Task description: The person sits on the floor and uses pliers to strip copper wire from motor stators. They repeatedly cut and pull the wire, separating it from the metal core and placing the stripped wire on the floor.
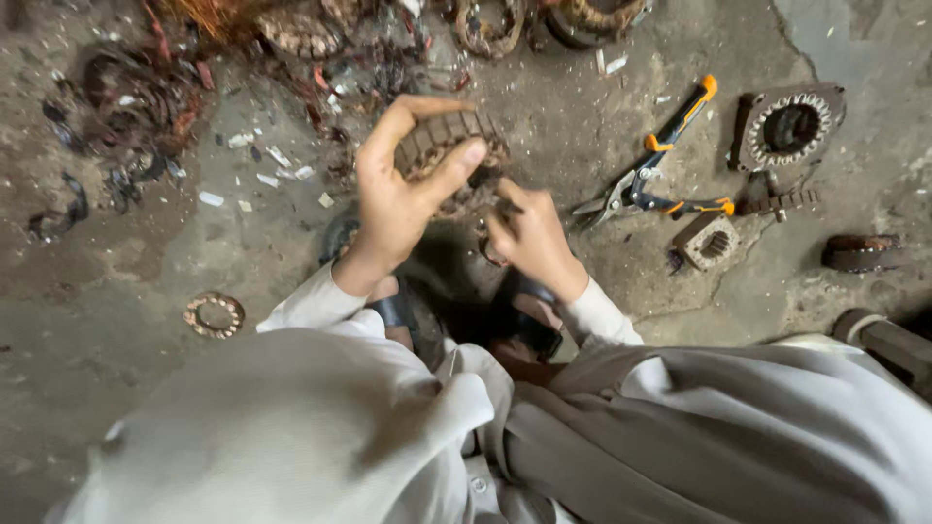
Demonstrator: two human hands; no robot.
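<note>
Gritty floor point(116, 388) with snips point(650, 175), stators point(788, 126)

Round slotted motor stator point(449, 146), rusty brown (copper windings inside), tilted, aloft above the concrete floor.

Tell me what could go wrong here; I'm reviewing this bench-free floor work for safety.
1. The left hand grips the slotted stator core while the right hand picks at its wire; bare fingers could likely be cut on metal edges.
2. The orange-handled snips lie open on the concrete floor close by, a snag hazard.
3. Scattered chips could hurt a sandalled foot.
</note>
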